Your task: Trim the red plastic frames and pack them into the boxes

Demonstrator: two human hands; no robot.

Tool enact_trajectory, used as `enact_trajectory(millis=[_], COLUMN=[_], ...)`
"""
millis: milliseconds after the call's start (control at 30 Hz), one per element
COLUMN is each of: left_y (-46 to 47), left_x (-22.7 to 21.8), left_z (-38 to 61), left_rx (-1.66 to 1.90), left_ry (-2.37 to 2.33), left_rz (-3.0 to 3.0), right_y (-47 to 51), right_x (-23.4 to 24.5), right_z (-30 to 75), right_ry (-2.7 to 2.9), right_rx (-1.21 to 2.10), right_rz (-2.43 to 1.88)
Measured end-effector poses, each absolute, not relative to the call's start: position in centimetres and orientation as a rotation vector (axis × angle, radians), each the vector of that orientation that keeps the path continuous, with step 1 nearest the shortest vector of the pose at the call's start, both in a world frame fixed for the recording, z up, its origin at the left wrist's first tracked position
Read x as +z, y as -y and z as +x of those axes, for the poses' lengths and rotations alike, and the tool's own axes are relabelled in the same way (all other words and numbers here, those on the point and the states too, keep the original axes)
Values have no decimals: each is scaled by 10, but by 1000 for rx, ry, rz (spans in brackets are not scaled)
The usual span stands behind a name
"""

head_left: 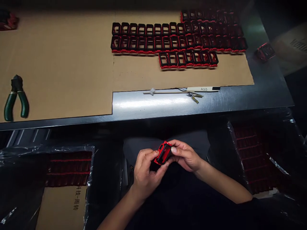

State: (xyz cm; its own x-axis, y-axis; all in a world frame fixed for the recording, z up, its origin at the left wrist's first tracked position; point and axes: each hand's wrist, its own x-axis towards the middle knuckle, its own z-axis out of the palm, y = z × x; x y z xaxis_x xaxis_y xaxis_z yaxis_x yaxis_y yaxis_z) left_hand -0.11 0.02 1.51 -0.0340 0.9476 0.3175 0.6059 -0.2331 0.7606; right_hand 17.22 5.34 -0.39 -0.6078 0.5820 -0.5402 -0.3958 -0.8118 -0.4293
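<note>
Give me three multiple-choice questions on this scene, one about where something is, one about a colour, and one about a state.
1. Where do the green-handled pliers lie?
A. On the bare metal strip
B. On the cardboard sheet
C. In a plastic-lined bin

2. What colours is the frame in the person's hands?
A. Blue and white
B. Green and yellow
C. Red and black

3. How is that frame held?
A. Between both hands
B. In the right hand alone
C. It lies untouched on the cardboard sheet

1: B, the pliers sit on the cardboard at the far left.
2: C, its red shell and black parts show.
3: A, the left hand and right hand both grip it.
</note>
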Motion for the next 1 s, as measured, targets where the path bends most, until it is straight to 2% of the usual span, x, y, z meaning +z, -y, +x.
enact_trajectory(millis=[400, 700, 1000], left_y=[1, 10, 12], left_x=[4, -1, -1], left_z=[0, 0, 3], left_rx=[1249, 1074, 1181], left_ry=[-1717, -1659, -1464], left_rz=[1994, 1454, 1218], right_y=[-49, -57, -55], right_x=[-7, 4, 4], right_z=[171, 181, 182], right_ry=[580, 1439, 1620], right_rx=[2243, 1625, 1428], right_rz=[-902, -937, -912])
